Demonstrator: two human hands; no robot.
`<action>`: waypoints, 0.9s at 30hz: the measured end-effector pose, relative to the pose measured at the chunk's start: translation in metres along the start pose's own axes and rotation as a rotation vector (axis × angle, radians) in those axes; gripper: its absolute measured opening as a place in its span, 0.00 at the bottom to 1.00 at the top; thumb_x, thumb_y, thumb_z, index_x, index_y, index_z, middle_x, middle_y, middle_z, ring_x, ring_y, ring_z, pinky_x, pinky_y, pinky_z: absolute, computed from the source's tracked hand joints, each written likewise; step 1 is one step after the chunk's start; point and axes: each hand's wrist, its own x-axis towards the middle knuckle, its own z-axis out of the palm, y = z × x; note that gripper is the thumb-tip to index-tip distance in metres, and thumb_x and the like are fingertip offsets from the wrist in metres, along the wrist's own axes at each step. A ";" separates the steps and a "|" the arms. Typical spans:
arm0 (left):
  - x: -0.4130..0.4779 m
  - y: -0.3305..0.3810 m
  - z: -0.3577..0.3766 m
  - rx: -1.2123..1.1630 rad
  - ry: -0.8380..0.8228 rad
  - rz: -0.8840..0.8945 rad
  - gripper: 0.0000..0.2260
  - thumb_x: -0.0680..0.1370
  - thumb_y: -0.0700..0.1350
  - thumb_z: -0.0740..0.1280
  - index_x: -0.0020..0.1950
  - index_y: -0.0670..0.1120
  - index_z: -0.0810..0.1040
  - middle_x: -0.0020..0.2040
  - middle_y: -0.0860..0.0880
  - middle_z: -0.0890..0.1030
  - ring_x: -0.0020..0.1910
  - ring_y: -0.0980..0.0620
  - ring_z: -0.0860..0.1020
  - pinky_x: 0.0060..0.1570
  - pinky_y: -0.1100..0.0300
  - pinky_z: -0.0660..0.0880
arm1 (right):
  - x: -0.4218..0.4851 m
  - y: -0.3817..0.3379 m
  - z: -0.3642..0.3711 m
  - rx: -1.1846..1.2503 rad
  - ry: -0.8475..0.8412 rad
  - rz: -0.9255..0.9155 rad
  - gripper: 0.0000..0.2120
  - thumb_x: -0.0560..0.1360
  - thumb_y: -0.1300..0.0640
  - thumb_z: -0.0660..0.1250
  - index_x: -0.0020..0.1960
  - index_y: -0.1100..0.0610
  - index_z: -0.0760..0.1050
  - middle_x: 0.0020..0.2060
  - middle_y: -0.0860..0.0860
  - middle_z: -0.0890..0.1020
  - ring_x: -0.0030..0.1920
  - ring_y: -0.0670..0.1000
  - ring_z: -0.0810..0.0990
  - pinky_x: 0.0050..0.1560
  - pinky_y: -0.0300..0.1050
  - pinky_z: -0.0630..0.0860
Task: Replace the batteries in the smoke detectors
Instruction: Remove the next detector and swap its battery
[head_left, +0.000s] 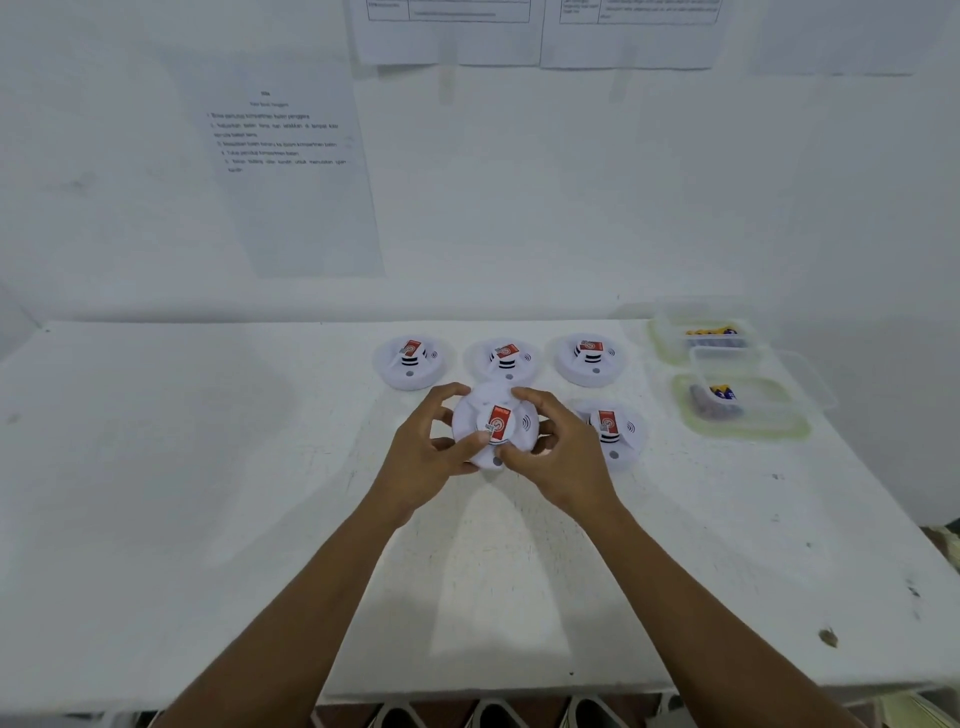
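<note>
Fingers (445, 391) of the left hand (423, 457) and right hand (563, 457) grip one smoke detector (496, 423) by its rim, just in front of the row of three others (506, 358), probably to twist it open for its battery.

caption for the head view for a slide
One smoke detector gripped by left hand and right hand at a white table; four more detectors and two clear tubs of batteries sit nearby.

Plain workroom: white table (208, 467), instruction sheets (291, 171) on the wall (571, 182), battery tubs (737, 410).
</note>
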 end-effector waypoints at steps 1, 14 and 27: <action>0.000 0.000 0.000 0.002 0.007 0.001 0.22 0.73 0.44 0.74 0.64 0.53 0.71 0.55 0.44 0.79 0.51 0.43 0.83 0.46 0.47 0.83 | 0.001 0.000 0.000 -0.013 -0.003 -0.011 0.29 0.68 0.55 0.78 0.68 0.52 0.73 0.58 0.44 0.80 0.55 0.44 0.81 0.51 0.36 0.80; -0.009 -0.003 -0.002 0.038 0.014 0.128 0.20 0.74 0.41 0.73 0.63 0.50 0.73 0.60 0.49 0.78 0.52 0.48 0.83 0.43 0.53 0.83 | -0.002 -0.001 -0.006 0.104 -0.126 0.036 0.30 0.70 0.58 0.77 0.68 0.48 0.70 0.61 0.44 0.78 0.57 0.38 0.79 0.51 0.34 0.79; -0.004 -0.011 -0.001 0.074 -0.017 0.155 0.22 0.74 0.46 0.71 0.67 0.54 0.72 0.65 0.51 0.77 0.55 0.59 0.80 0.50 0.66 0.78 | -0.003 0.007 -0.004 0.112 -0.059 0.011 0.27 0.68 0.59 0.78 0.64 0.53 0.71 0.57 0.42 0.79 0.58 0.44 0.80 0.52 0.38 0.81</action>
